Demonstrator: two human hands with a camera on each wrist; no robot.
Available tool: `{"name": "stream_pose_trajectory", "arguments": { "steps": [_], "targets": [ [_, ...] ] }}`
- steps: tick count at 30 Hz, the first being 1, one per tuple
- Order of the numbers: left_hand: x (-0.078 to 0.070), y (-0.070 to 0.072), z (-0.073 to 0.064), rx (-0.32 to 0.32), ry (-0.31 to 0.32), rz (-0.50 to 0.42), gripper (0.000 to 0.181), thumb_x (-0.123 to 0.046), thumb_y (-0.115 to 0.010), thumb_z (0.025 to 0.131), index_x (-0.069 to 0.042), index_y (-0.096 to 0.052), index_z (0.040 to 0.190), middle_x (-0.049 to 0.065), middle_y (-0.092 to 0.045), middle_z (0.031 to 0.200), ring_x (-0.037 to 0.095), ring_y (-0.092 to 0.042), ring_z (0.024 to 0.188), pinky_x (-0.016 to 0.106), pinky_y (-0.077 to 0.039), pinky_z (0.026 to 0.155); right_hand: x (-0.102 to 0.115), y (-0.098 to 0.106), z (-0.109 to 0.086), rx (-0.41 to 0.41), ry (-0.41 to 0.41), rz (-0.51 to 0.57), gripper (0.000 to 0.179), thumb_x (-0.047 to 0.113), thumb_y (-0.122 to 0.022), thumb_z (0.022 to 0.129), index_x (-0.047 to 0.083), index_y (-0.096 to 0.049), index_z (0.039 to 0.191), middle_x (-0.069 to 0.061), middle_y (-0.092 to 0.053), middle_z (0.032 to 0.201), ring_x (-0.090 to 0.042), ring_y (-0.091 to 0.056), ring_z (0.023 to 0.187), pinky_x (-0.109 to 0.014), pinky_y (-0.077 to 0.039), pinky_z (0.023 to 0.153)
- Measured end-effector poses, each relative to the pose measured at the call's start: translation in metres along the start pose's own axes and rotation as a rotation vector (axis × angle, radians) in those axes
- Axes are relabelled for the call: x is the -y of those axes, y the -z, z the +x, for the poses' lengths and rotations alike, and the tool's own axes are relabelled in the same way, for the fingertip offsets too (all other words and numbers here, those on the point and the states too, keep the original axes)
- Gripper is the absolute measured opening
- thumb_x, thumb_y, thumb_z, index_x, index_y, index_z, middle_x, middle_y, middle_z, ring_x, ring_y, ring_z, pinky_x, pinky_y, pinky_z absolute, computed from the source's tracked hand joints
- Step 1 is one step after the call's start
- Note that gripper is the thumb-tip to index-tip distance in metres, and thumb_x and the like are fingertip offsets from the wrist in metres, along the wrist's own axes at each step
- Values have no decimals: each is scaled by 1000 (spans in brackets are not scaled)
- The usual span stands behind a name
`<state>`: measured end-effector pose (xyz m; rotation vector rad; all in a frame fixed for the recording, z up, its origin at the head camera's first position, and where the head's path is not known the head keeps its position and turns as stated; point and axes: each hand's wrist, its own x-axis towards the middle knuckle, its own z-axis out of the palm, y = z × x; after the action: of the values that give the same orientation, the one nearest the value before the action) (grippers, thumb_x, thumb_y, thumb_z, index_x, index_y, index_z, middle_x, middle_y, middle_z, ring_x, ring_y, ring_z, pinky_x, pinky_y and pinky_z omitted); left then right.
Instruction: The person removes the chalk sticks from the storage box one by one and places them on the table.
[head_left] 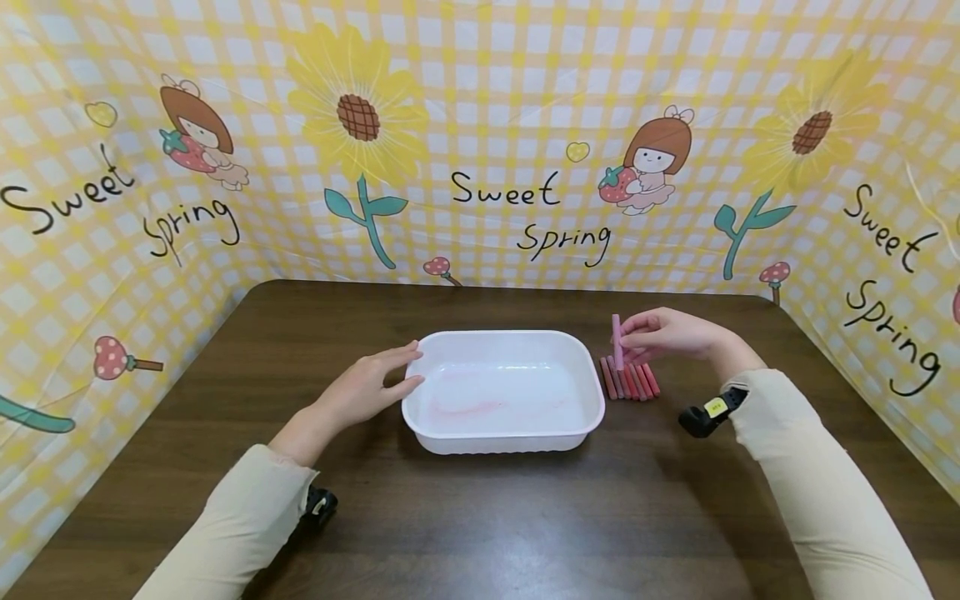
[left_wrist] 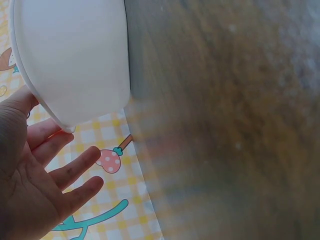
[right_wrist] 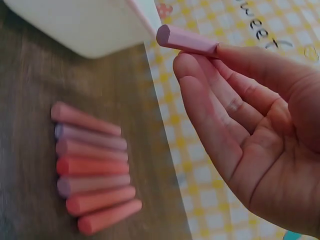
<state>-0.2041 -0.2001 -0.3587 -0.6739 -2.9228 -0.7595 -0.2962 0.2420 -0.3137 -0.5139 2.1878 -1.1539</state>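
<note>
A white plastic tray (head_left: 502,445) with faint pink smudges on its floor sits mid-table. My left hand (head_left: 367,385) touches its left rim with thumb and fingertips, the fingers fairly straight and spread; in the left wrist view the other fingers stand off the tray wall (left_wrist: 75,65). My right hand (head_left: 660,335) pinches a pinkish-purple chalk stick (head_left: 617,342) between thumb and fingertips, to the right of the tray. Beneath that hand, a row of several pink, red and mauve chalk sticks (head_left: 647,382) lies on the table, seen close in the right wrist view.
The dark wooden table (head_left: 480,517) ends at the back against a yellow checked cloth (head_left: 495,100) with sunflowers and lettering. This cloth also rises on the left and right sides. Black camera mounts (head_left: 705,417) are strapped to both wrists.
</note>
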Motion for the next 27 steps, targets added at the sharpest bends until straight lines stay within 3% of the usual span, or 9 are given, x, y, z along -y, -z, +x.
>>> {"name": "stream_pose_trajectory", "arguments": {
  "steps": [5, 12, 19, 27],
  "targets": [
    [0, 0, 0, 0, 0, -1, 49, -31, -54, 95, -5, -48, 136, 11, -39, 147, 32, -41, 134, 51, -37, 107, -15, 7, -10, -39, -39, 13, 45, 19, -52, 96, -14, -43, 124, 0, -70, 97, -13, -67, 93, -44, -50, 95],
    [0, 0, -1, 4, 10, -2, 49, -32, -53, 95, -6, -48, 136, 13, -39, 147, 32, -40, 134, 52, -36, 107, -38, 14, -17, -72, -97, 41, 44, 18, -52, 96, -15, -41, 124, 0, -68, 94, -10, -66, 91, -38, -53, 92],
    [0, 0, -1, 8, 17, -6, 50, -33, -53, 95, -6, -47, 137, 12, -39, 148, 33, -40, 135, 52, -36, 108, -57, 21, -22, -66, -144, 66, 45, 16, -50, 97, -18, -38, 125, 3, -67, 91, -7, -65, 87, -29, -55, 87],
    [0, 0, -1, 2, 7, -6, 50, -32, -54, 95, -5, -48, 136, 12, -40, 147, 32, -41, 134, 51, -36, 107, -66, 21, -21, -47, -227, 32, 43, 18, -50, 97, -15, -42, 124, 3, -65, 90, -6, -63, 85, -28, -56, 84]
  ]
}}
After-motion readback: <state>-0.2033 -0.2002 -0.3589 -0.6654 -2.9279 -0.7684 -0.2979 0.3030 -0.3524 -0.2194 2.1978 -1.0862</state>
